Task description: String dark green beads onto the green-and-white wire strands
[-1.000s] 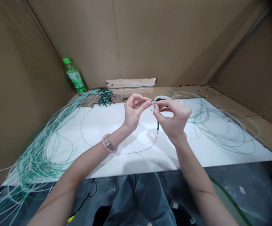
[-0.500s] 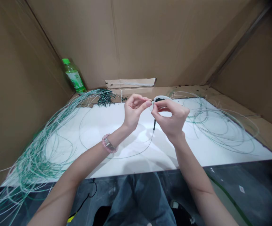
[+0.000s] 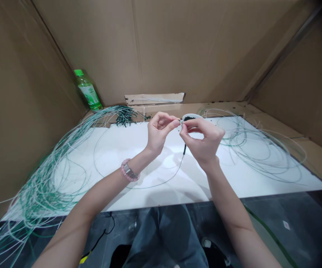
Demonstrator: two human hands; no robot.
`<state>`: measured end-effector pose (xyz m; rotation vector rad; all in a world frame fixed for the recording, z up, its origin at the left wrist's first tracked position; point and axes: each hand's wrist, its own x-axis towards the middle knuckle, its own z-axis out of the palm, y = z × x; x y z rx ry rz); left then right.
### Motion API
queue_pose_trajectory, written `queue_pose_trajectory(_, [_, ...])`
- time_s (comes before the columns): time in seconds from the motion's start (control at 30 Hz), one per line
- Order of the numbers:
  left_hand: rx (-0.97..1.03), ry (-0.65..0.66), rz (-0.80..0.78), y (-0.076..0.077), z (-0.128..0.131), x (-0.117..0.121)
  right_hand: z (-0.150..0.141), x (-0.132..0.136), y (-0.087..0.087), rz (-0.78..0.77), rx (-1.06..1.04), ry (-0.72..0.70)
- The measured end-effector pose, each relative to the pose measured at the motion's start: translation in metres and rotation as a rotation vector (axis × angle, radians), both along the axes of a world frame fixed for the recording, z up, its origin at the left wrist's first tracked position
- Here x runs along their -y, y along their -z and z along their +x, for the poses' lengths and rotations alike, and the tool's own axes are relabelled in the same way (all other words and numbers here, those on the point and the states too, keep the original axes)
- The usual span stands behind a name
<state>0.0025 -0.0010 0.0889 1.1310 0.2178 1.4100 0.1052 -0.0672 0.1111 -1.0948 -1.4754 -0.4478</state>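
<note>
My left hand [image 3: 158,130] is closed, thumb and forefinger pinched on a thin cord just left of my right fingertips. Opposite it, my right hand [image 3: 202,136] pinches the same cord, its fingertips almost touching the left ones. A tiny pale-green bit shows between the fingertips, too small to name. Below the right fingers hangs a row of small black beads [image 3: 184,149] on the cord [image 3: 174,175], which curves down and left over the white board. Behind my right hand stands a white bowl [image 3: 199,116] of black beads [image 3: 188,118], partly hidden.
A large tangle of green and white cords [image 3: 46,182] covers the left side, with dark beaded ends [image 3: 125,116] bunched at the back. More loops of cord [image 3: 261,152] lie at right. A green bottle [image 3: 89,93] stands back left. Cardboard walls [image 3: 177,48] surround the white board [image 3: 147,199].
The hanging beaded length has swung slightly to the right. Both hands keep nearly the same place and pinch.
</note>
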Motion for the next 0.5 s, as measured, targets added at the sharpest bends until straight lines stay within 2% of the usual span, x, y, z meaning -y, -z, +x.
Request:
queue_pose_trajectory(0.13, [-0.059, -0.046, 0.067, 0.000, -0.002, -0.002, 0.002, 0.000, 0.003, -0.049, -0.003, -0.039])
queue_pose_trajectory(0.33, [-0.199, -0.113, 0.133, -0.004, -0.008, -0.009, 0.008, -0.002, 0.007, -0.237, -0.202, -0.205])
queue_pose_trajectory(0.5, [-0.278, -0.275, 0.303, -0.005, -0.010, -0.007, 0.006, -0.003, 0.010, -0.296, -0.259, -0.213])
